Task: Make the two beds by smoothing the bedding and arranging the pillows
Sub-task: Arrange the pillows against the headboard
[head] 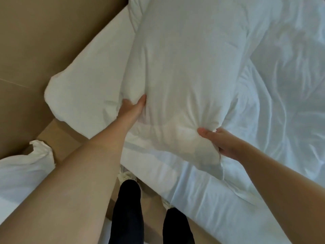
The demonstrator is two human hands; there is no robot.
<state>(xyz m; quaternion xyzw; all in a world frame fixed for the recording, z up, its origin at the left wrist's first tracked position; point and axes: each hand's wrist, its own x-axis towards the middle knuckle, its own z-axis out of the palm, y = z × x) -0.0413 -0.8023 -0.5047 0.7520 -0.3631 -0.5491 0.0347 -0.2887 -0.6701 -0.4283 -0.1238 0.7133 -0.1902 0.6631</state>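
A large white pillow lies lengthwise in the middle of the view, over the head end of a white bed. My left hand grips its near left edge, fingers sunk into the fabric. My right hand grips its near right corner, thumb on top and fingers hidden underneath. A second white pillow lies to the left, against the brown headboard. Crumpled white bedding covers the bed to the right. The sheet along the near edge is wrinkled.
The corner of another white bed shows at the lower left. A brown bedside unit stands between the two beds. My legs in dark trousers and light shoes stand on the brown floor in the gap.
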